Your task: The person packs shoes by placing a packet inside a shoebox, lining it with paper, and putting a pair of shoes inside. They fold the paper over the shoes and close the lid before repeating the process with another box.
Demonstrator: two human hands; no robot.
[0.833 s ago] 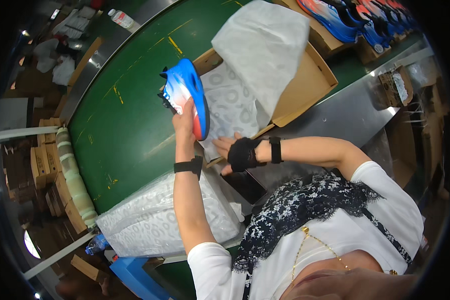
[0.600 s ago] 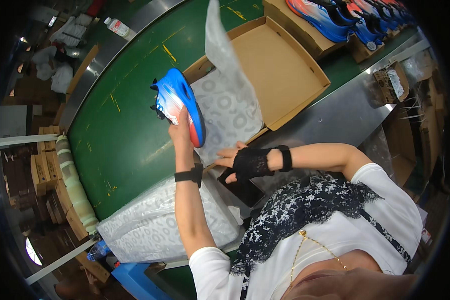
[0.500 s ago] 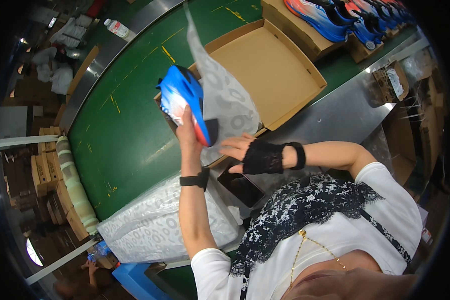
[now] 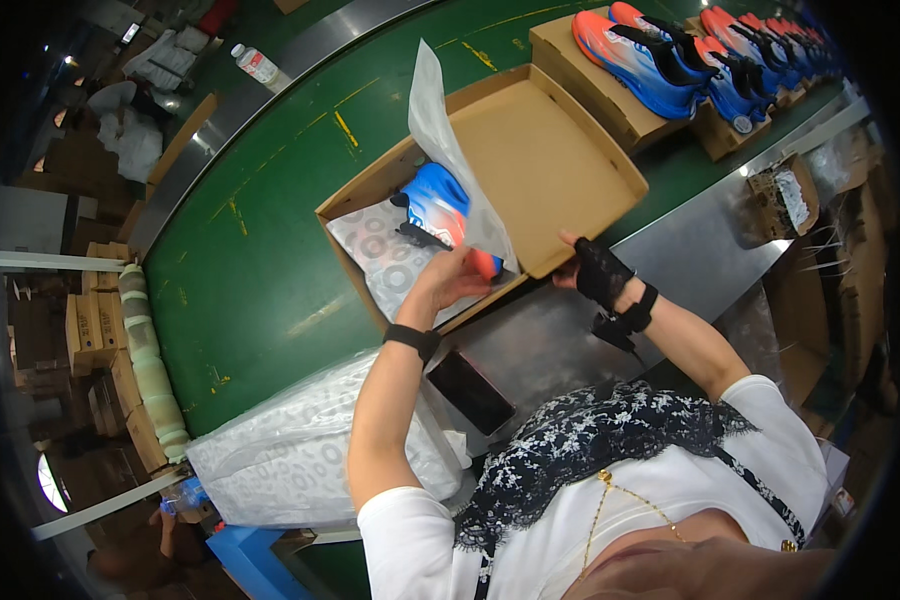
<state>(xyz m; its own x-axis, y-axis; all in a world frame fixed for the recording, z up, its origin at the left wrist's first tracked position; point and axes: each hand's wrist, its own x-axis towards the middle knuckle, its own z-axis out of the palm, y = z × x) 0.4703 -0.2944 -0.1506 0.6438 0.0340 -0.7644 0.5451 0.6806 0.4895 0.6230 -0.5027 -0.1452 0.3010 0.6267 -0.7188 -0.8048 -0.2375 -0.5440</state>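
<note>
A blue, white and orange sports shoe (image 4: 438, 205) lies on patterned tissue paper (image 4: 375, 255) in the left half of an open cardboard shoebox (image 4: 358, 195). My left hand (image 4: 450, 280) is closed around the shoe's near end, low inside the box. A flap of tissue paper (image 4: 445, 125) stands up beside the shoe, along the fold to the lid (image 4: 555, 150). At the lid's near edge, my right hand (image 4: 592, 272), in a black fingerless glove, grips the cardboard with thumb above and fingers below.
A dark phone (image 4: 470, 392) lies on the metal edge (image 4: 560, 335) nearest me. To its left is a wrapped stack of tissue sheets (image 4: 300, 440). More shoes (image 4: 635, 65) stand on boxes at the far right of the green table (image 4: 270, 270). A bottle (image 4: 255, 65) stands far left.
My left hand has lowered the shoe from above into the box, onto the tissue. My right hand has moved right and up to the lid's edge.
</note>
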